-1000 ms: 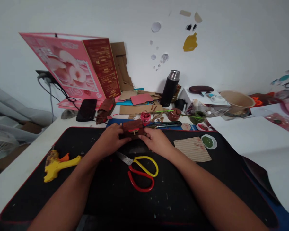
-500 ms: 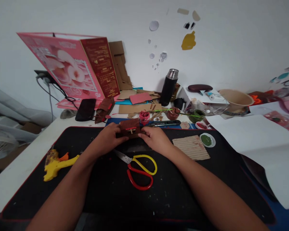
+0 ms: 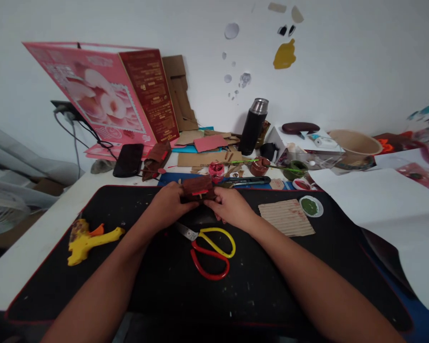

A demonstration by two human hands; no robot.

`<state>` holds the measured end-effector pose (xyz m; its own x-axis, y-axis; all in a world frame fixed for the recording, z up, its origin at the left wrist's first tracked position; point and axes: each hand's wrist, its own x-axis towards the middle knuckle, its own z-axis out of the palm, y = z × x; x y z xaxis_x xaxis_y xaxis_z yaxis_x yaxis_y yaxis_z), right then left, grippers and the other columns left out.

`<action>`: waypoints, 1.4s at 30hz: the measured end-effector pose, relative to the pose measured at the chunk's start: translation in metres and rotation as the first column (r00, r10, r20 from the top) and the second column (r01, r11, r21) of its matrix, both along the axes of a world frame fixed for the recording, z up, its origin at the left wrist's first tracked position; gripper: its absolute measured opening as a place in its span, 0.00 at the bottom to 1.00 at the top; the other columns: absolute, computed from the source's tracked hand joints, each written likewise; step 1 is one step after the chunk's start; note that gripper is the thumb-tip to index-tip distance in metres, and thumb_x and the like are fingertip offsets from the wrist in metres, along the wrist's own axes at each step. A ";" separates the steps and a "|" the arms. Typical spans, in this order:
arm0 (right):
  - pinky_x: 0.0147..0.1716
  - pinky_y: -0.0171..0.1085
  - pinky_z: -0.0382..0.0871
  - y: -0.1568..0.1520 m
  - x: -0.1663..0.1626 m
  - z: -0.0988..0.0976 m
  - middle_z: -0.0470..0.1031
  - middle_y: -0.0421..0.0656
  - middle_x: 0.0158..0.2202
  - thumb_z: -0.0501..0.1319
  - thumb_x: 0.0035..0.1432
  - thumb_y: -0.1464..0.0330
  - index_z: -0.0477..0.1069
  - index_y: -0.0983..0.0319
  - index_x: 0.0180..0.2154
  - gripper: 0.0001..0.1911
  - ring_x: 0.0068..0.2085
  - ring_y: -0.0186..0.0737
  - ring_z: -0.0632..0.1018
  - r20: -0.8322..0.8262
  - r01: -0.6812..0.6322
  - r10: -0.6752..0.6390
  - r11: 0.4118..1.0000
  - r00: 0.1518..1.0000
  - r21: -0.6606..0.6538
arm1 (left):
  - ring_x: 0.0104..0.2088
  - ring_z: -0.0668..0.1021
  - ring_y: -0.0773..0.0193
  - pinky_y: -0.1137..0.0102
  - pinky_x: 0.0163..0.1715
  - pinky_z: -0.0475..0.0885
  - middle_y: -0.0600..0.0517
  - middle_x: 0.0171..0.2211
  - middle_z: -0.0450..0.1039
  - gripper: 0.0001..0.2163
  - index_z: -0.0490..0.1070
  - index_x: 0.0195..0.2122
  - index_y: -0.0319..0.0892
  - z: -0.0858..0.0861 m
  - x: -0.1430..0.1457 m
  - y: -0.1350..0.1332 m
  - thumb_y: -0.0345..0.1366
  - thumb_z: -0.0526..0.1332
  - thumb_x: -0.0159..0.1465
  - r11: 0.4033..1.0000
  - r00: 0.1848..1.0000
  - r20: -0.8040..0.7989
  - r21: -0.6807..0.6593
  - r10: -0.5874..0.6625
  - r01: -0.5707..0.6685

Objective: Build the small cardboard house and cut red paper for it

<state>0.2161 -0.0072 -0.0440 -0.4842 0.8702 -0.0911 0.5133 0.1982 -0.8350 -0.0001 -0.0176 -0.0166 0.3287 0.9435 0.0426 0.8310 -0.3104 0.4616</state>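
Both my hands meet at the far edge of a black mat (image 3: pixel 136 286). My left hand (image 3: pixel 168 204) and my right hand (image 3: pixel 228 206) each pinch a side of a small brown cardboard model house (image 3: pixel 199 186) with red trim, held just above the mat. Scissors with one yellow and one red handle (image 3: pixel 209 248) lie on the mat right under my hands. A yellow glue gun (image 3: pixel 89 238) rests on the mat to the left.
A corrugated card piece (image 3: pixel 286 217) and a lid of green paint (image 3: pixel 310 206) lie to the right. Paint pots, a black knife (image 3: pixel 248 180), a black flask (image 3: pixel 253 126), card scraps, a pink box (image 3: pixel 93 90) and white paper (image 3: pixel 379 200) crowd the back and right.
My hands and the model house have stayed together at the same spot; the house has tilted slightly between my fingers. The view has shifted a little.
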 end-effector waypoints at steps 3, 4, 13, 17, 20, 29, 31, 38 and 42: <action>0.18 0.29 0.60 0.000 -0.002 0.000 0.73 0.33 0.19 0.62 0.69 0.68 0.73 0.60 0.39 0.03 0.16 0.31 0.72 -0.001 -0.001 0.001 1.000 1.000 -0.007 | 0.49 0.79 0.49 0.57 0.57 0.70 0.48 0.45 0.83 0.15 0.83 0.49 0.49 -0.003 0.003 0.001 0.38 0.66 0.62 0.999 1.000 0.014 0.027 -0.023 0.023; 0.19 0.29 0.60 0.000 -0.003 0.001 0.73 0.33 0.19 0.62 0.69 0.68 0.73 0.60 0.40 0.03 0.16 0.30 0.72 -0.004 0.001 -0.001 1.000 1.000 -0.012 | 0.49 0.79 0.49 0.57 0.58 0.70 0.48 0.46 0.83 0.15 0.83 0.49 0.49 -0.004 0.003 0.001 0.38 0.66 0.61 0.999 1.000 0.011 0.029 -0.019 0.019; 0.24 0.32 0.60 0.001 -0.005 0.002 0.70 0.33 0.18 0.62 0.68 0.69 0.78 0.60 0.41 0.05 0.21 0.34 0.74 0.020 0.017 -0.018 0.999 1.000 0.040 | 0.50 0.79 0.47 0.55 0.56 0.73 0.46 0.44 0.83 0.13 0.84 0.45 0.46 -0.009 0.004 0.003 0.41 0.67 0.62 1.000 0.999 0.021 -0.006 0.025 -0.025; 0.28 0.32 0.61 0.002 -0.006 0.001 0.75 0.36 0.23 0.63 0.68 0.69 0.80 0.59 0.43 0.07 0.26 0.36 0.76 0.039 0.015 -0.019 0.995 0.999 0.103 | 0.48 0.80 0.48 0.57 0.53 0.74 0.46 0.43 0.83 0.12 0.84 0.44 0.47 -0.010 0.004 0.002 0.41 0.67 0.62 0.999 0.997 0.063 -0.002 0.032 -0.032; 0.29 0.33 0.62 0.001 -0.006 0.001 0.76 0.37 0.24 0.63 0.68 0.69 0.80 0.59 0.43 0.07 0.28 0.37 0.77 0.048 0.020 -0.026 0.992 0.999 0.125 | 0.49 0.80 0.48 0.57 0.54 0.73 0.47 0.43 0.83 0.12 0.84 0.45 0.48 -0.008 0.005 0.001 0.40 0.66 0.62 1.000 0.997 0.077 0.002 0.028 -0.029; 0.22 0.32 0.60 -0.001 0.001 0.004 0.69 0.33 0.18 0.61 0.70 0.66 0.73 0.60 0.38 0.07 0.19 0.33 0.73 0.015 0.012 -0.013 0.999 1.000 0.045 | 0.50 0.80 0.48 0.58 0.54 0.71 0.48 0.48 0.83 0.13 0.83 0.48 0.49 -0.007 0.000 0.001 0.42 0.66 0.63 1.000 0.996 0.091 0.006 0.003 -0.004; 0.21 0.31 0.60 -0.001 0.002 0.004 0.68 0.32 0.18 0.60 0.70 0.67 0.71 0.60 0.37 0.07 0.17 0.33 0.72 -0.012 0.018 -0.018 1.000 1.000 0.012 | 0.50 0.80 0.48 0.59 0.53 0.72 0.47 0.47 0.83 0.13 0.83 0.46 0.49 -0.009 -0.003 0.002 0.43 0.66 0.63 0.999 0.997 0.080 0.030 0.010 -0.013; 0.18 0.30 0.61 -0.001 0.004 0.008 0.68 0.32 0.17 0.60 0.70 0.67 0.69 0.59 0.36 0.07 0.16 0.33 0.72 -0.024 0.041 -0.041 0.999 0.999 -0.016 | 0.43 0.78 0.51 0.62 0.44 0.70 0.46 0.37 0.80 0.13 0.82 0.40 0.43 -0.001 -0.013 0.002 0.46 0.65 0.64 1.000 1.000 -0.013 0.004 0.021 -0.020; 0.18 0.30 0.61 0.000 0.005 0.007 0.68 0.32 0.18 0.59 0.71 0.67 0.69 0.59 0.36 0.07 0.16 0.33 0.73 -0.008 0.031 -0.031 0.999 0.999 -0.033 | 0.43 0.78 0.50 0.62 0.43 0.70 0.46 0.37 0.80 0.11 0.82 0.39 0.43 0.004 -0.013 0.001 0.44 0.66 0.63 0.999 0.999 0.001 -0.022 0.041 -0.041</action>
<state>0.2212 -0.0076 -0.0367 -0.4576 0.8815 -0.1161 0.5119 0.1544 -0.8451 -0.0128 -0.0166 -0.0130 0.2896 0.9569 0.0222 0.8423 -0.2658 0.4689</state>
